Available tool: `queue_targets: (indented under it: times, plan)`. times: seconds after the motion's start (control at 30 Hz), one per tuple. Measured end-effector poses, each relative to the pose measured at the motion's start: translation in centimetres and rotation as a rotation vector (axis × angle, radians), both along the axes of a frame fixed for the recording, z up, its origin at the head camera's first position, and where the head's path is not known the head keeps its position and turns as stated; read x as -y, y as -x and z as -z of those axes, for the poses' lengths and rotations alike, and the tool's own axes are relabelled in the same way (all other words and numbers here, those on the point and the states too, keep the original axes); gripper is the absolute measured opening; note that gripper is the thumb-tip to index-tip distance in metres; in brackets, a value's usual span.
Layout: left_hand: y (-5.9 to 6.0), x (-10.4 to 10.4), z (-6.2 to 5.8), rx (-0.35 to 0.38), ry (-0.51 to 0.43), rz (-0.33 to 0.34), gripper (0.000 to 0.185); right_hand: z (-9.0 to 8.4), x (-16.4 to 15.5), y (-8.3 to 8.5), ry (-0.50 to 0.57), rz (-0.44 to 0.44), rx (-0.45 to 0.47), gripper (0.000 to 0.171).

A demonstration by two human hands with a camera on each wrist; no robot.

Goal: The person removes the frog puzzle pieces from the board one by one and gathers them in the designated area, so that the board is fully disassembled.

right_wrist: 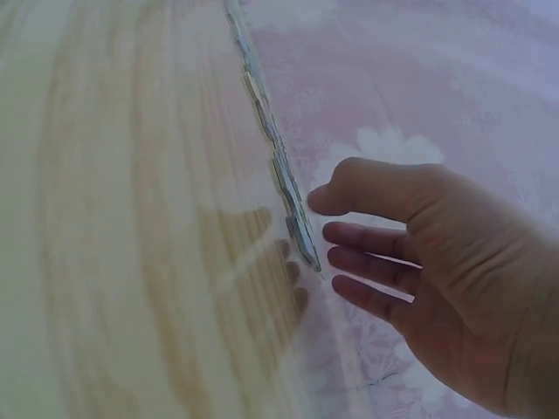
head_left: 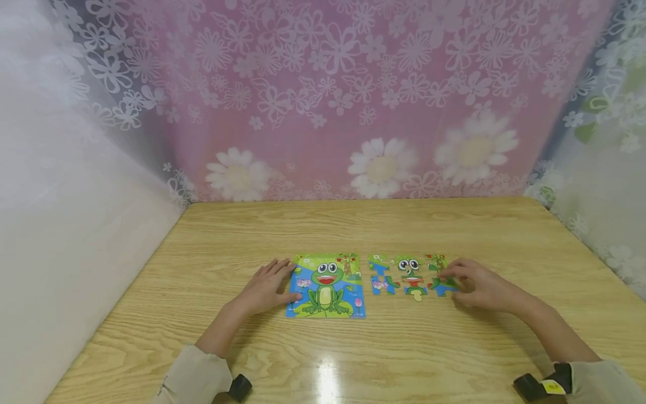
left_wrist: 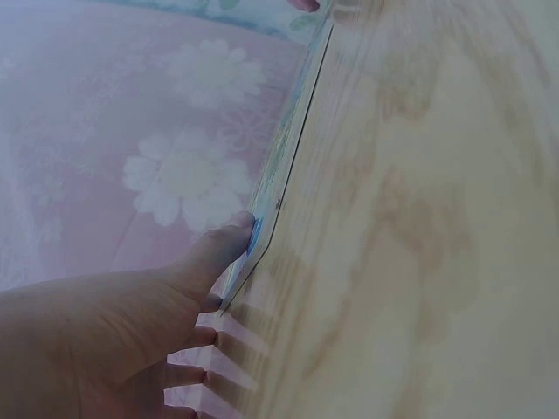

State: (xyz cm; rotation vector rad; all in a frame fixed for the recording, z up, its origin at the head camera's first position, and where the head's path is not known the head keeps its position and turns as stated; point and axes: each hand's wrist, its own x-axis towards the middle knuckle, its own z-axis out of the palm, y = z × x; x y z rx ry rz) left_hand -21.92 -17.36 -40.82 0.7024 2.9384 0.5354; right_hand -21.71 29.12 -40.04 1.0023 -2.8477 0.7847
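Left hand (head_left: 264, 287) released, fingers extended, thumb resting on the left edge of the frog picture (head_left: 325, 294). Right hand (head_left: 481, 287) loosely bent, grasping nothing, at the right end of the puzzle pieces (head_left: 411, 281); contact cannot be told. The pieces lie right of the picture on the table (head_left: 429, 348). The head view alone shows the frog's face; the right-wrist view separates the fingers.

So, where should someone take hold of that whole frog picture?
Probably the picture is best pinched by its left edge, coming from the left, thumb on top. It lies flat and looks thin, so an edge gives the likeliest hold. The left hand is at that edge, while the pieces lie close to its right side.
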Motion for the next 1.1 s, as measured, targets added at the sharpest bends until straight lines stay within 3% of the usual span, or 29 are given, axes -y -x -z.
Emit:
queue_targets:
  times: [0.27, 0.67, 0.9, 1.1]
  plan:
    - [-0.1, 0.1, 0.1, 0.009, 0.01, -0.003, 0.08, -1.2, 2.5, -0.2, 0.045, -0.036, 0.003, 0.035]
    - [0.0, 0.3, 0.2, 0.019, 0.007, 0.014, 0.082, -2.4, 9.3, 0.9, 0.017, -0.178, -0.053, 0.027]
    - [0.2, 0.9, 0.4, 0.076, -0.011, 0.058, 0.094, -3.3, 13.6, 1.4, 0.029, -0.24, -0.095, 0.026]
    - [0.0, 1.1, -0.1, 0.12, -0.018, 0.129, 0.103, -3.4, 16.8, 1.5, 0.043, -0.252, -0.046, 0.029]
